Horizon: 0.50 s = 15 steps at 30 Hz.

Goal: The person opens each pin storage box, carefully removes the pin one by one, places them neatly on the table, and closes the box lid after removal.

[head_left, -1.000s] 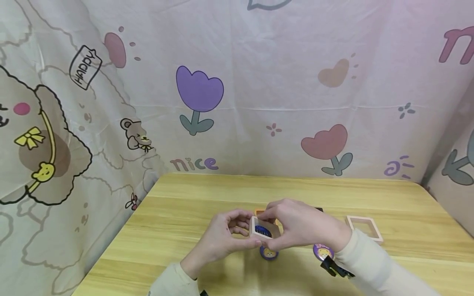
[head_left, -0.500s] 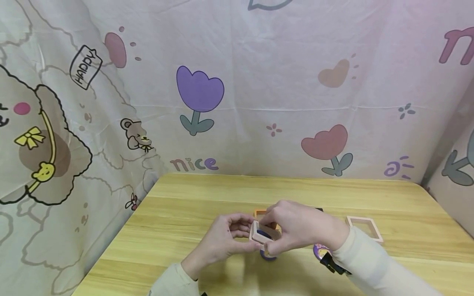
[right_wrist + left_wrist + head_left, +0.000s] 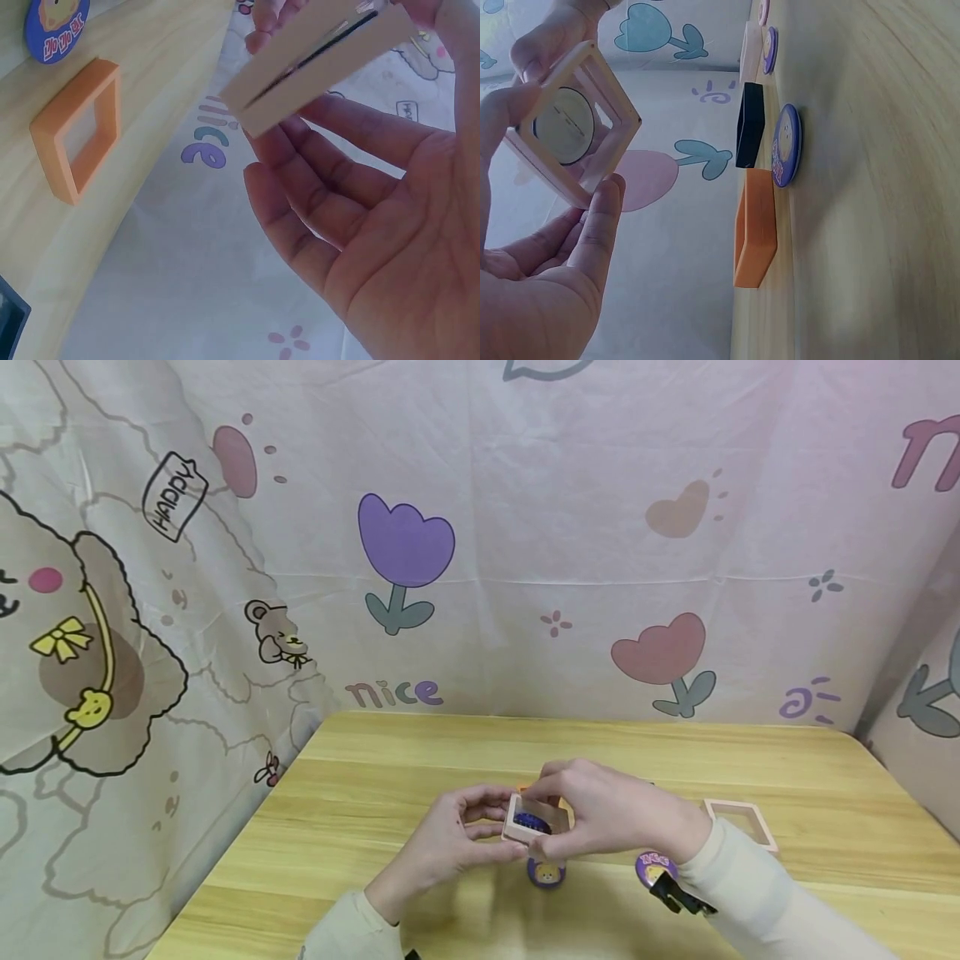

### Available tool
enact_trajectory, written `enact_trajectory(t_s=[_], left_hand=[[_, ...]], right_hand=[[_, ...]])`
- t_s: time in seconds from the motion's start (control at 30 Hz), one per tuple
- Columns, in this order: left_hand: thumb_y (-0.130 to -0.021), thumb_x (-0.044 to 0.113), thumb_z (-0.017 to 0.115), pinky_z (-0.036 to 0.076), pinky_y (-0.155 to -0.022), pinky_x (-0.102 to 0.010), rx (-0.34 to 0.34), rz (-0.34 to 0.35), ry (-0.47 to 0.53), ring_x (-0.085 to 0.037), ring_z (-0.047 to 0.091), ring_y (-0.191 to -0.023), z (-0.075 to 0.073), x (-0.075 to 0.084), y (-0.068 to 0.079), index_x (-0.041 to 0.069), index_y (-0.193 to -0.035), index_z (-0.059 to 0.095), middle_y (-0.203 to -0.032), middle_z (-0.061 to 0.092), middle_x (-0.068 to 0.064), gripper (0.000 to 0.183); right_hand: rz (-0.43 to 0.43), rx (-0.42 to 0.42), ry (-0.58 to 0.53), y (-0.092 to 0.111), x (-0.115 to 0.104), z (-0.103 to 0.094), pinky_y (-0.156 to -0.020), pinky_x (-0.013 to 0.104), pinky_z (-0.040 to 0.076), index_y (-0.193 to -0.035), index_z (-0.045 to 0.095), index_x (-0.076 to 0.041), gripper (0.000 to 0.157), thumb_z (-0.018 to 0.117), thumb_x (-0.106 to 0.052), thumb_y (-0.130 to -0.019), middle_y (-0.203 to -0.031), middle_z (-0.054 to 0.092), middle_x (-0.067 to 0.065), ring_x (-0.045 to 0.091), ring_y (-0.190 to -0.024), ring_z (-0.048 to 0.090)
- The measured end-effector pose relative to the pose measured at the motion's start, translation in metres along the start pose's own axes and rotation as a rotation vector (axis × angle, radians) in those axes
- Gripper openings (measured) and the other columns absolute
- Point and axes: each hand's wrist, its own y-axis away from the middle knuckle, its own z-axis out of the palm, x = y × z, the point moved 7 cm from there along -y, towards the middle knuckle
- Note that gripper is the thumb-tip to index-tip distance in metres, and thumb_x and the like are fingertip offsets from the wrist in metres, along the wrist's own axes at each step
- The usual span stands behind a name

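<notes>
Both hands hold a small pale pink square display frame (image 3: 511,828) above the table. Inside it sits a round dark-blue-edged badge (image 3: 531,822). In the left wrist view, the badge's pale back (image 3: 564,126) with its pin shows through the clear film. My left hand (image 3: 453,835) pinches the frame's left side between thumb and fingers. At the opposite side, my right hand (image 3: 611,814) grips it, thumb at the near edge and fingers at the far edge. Edge-on in the right wrist view, the frame (image 3: 322,97) shows a dark slit along its side.
Beneath the hands lies a purple bear badge (image 3: 547,873), with another badge (image 3: 655,867) near the right wrist. An orange frame (image 3: 759,225) and a black frame (image 3: 754,127) stand behind. Another pale pink frame (image 3: 765,828) lies at the right of the wooden table (image 3: 420,743).
Half a second ago the frame was tipped with the badge mostly covered; now it is tilted back and the badge shows more. Both hands have kept their grip, with the right fingers shifting slightly.
</notes>
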Motion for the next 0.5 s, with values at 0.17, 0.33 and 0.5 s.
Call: enact_trajectory(t_s=[0.17, 0.33, 0.5], left_hand=[[-0.084, 0.010, 0.092, 0.063, -0.101, -0.028, -0.007, -0.003, 0.042, -0.022, 0.071, -0.119, 0.000, 0.000, 0.000, 0.003, -0.143, 0.063, -0.138, 0.069, -0.015, 0.066], [-0.085, 0.010, 0.091, 0.064, -0.099, -0.030, -0.006, -0.016, 0.061, -0.023, 0.072, -0.118, 0.000, -0.001, 0.000, 0.004, -0.147, 0.060, -0.136, 0.069, -0.015, 0.069], [-0.086, 0.009, 0.090, 0.064, -0.098, -0.030, -0.015, -0.015, 0.072, -0.022, 0.074, -0.116, 0.000, -0.002, -0.001, 0.002, -0.151, 0.056, -0.136, 0.069, -0.018, 0.073]], right_hand=[[0.038, 0.009, -0.034, -0.001, 0.005, -0.001, -0.065, 0.019, 0.054, -0.121, 0.079, -0.018, 0.039, 0.080, -0.036, -0.087, -0.102, 0.070, -0.010, 0.004, -0.080, 0.061], [0.051, 0.016, -0.066, -0.002, 0.010, -0.003, -0.063, 0.021, 0.054, -0.126, 0.078, -0.017, 0.041, 0.077, -0.034, -0.089, -0.101, 0.068, -0.008, 0.007, -0.079, 0.061], [0.050, 0.024, -0.089, -0.003, 0.014, -0.003, -0.067, 0.021, 0.056, -0.129, 0.077, -0.011, 0.040, 0.073, -0.034, -0.096, -0.104, 0.070, -0.004, 0.005, -0.081, 0.060]])
